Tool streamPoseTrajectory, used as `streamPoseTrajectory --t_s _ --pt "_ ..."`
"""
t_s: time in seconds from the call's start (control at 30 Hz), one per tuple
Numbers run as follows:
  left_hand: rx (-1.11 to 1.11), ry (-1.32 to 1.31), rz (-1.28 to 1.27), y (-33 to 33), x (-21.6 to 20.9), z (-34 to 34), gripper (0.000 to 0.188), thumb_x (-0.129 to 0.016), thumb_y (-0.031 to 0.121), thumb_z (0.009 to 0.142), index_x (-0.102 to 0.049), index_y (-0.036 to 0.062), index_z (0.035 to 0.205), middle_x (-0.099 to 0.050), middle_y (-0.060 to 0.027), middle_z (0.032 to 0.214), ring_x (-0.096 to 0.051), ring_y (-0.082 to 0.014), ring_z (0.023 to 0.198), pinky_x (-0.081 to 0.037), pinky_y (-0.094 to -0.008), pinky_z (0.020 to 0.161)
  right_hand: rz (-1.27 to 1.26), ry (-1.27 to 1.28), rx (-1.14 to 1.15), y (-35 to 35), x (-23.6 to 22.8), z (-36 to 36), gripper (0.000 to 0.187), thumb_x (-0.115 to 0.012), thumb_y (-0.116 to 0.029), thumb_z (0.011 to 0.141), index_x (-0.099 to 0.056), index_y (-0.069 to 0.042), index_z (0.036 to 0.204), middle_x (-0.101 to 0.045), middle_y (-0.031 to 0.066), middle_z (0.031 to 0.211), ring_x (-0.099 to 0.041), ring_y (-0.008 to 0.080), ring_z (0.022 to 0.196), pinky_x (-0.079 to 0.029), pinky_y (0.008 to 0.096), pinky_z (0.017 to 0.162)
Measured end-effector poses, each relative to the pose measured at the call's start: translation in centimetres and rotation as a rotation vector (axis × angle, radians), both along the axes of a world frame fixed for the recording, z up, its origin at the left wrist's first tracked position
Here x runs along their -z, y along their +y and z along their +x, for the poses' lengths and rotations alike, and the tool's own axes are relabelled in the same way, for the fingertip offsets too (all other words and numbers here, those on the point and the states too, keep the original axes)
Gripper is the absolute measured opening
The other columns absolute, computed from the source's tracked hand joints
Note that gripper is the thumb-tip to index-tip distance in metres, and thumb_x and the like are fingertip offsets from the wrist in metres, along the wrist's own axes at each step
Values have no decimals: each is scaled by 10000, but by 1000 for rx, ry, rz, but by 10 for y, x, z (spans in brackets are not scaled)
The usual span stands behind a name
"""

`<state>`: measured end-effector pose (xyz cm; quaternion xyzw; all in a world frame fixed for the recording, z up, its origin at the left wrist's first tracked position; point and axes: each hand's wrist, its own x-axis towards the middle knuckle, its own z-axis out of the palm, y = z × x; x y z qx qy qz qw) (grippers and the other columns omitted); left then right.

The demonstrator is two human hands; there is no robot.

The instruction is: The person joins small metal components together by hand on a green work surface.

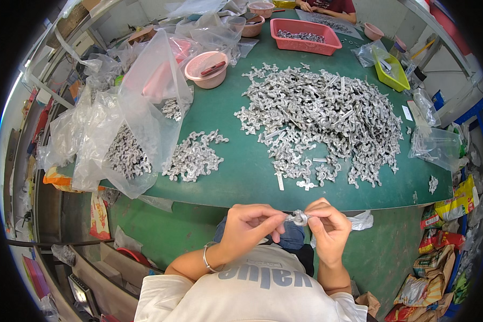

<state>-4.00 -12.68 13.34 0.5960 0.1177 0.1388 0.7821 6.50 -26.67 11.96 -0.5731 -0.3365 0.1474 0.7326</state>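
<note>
Just off the table's near edge, my left hand [257, 220] and my right hand [327, 222] meet over one small silver metal casting [299, 217]. The fingertips of both hands pinch it from opposite sides; its exact shape is partly covered. Beyond my hands a large heap of similar silver castings [327, 112] spreads over the green table [220, 188]. A smaller pile of castings [196, 158] lies to the left, beside a clear plastic bag [150, 102] with more castings in and under it.
A pink bowl [206, 70] with a red-handled tool stands behind the bag. Farther back are a pink tray [306, 37] of parts and a yellow-green basket [390, 70]. Across the table sits another person [327, 8]. Colourful sacks [440, 241] line the right side.
</note>
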Motion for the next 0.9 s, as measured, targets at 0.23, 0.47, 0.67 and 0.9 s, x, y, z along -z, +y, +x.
streamPoseTrajectory --t_s 0.23,0.47,0.67,0.9 --pt "31 106 -153 2 1 1 140 -548 49 827 -606 -75 803 -593 -93 651 -549 -108 507 -446 -203 474 49 328 -154 -1 4 -2 59 -502 -20 845 -512 37 835 -580 114 817 -536 124 724 -425 239 662" --pt "36 87 -198 1 3 1 145 -553 62 829 -604 -71 803 -595 -93 651 -550 -106 505 -442 -201 468 123 472 -203 1 8 -2 76 -498 -47 854 -506 25 830 -580 113 819 -537 121 728 -419 235 675" --pt "-329 106 -38 28 35 10 127 -565 63 816 -610 -56 820 -599 -97 650 -550 -124 507 -449 -225 477 -216 240 23 4 28 30 130 -508 -87 854 -579 19 882 -604 60 779 -551 104 735 -424 226 686" --pt "-909 508 1389 120 112 1 105 -608 57 736 -615 46 840 -538 -120 916 -504 -257 883 -385 -361 761 -614 -434 350 15 90 75 252 -653 -45 668 -591 7 906 -559 125 837 -518 272 779 -418 335 699"
